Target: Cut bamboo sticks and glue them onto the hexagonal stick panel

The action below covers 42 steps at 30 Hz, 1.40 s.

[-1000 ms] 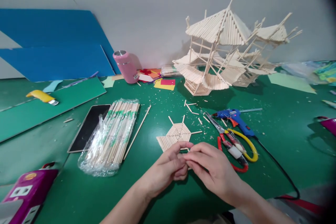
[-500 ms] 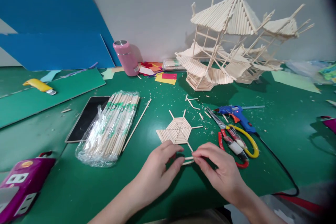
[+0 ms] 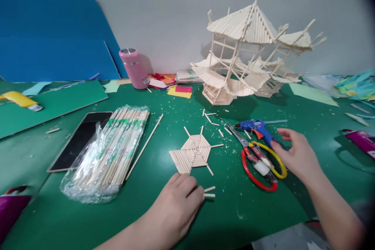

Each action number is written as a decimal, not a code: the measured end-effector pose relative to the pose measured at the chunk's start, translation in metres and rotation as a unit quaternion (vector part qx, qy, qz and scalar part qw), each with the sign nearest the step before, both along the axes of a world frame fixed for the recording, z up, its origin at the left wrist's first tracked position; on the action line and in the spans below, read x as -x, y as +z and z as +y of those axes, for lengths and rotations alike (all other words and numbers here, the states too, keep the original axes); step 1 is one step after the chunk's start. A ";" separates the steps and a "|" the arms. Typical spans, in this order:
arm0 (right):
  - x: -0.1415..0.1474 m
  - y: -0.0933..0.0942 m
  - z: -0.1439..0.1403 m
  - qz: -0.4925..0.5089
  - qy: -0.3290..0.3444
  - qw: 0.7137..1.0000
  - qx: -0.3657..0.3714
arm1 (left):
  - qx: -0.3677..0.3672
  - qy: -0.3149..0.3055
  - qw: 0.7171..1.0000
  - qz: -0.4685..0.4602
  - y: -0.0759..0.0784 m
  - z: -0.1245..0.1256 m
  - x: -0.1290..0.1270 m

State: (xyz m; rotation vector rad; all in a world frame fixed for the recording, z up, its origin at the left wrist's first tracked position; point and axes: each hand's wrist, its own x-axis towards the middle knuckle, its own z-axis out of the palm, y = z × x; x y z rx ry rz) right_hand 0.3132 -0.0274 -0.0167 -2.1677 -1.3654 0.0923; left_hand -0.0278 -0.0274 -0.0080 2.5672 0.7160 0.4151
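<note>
My left hand [image 3: 180, 203] is closed, with two short wooden sticks [image 3: 209, 195] poking out to the right from its fingertips. Just beyond it lies a flat, web-like panel [image 3: 197, 151] of glued sticks, with spokes jutting from its edge. My right hand [image 3: 299, 156] is at the blue hot glue gun [image 3: 260, 128], its thumb over the handle and its fingers spread apart around the end. Whether it touches the gun I cannot tell. Scissors [image 3: 258, 160] with red and yellow handles lie left of that hand, blades pointing towards the wall.
A stick pavilion model [image 3: 234, 58] stands at the back right. Bagged sticks [image 3: 117, 144] overlap a dark phone-like slab [image 3: 79, 140], beside a loose stick [image 3: 145, 146]. Also around are a pink flask [image 3: 134, 69], a yellow cutter [image 3: 20, 99] and stick scraps [image 3: 209, 117].
My right hand has let go of the short sticks and moved right to the glue gun. The sticks stay in my left hand. The view has shifted slightly.
</note>
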 end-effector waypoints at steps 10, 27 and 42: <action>-0.017 -0.002 0.028 0.095 -0.003 0.989 0.114 | -0.007 0.037 0.999 -0.035 -0.022 0.000 0.004; 0.083 0.045 -0.001 0.559 0.114 0.817 0.079 | 0.028 0.029 0.994 -0.101 -0.020 0.002 0.008; 0.138 0.041 -0.007 0.746 0.109 0.639 0.154 | 0.254 0.183 0.896 -0.316 0.012 0.037 -0.025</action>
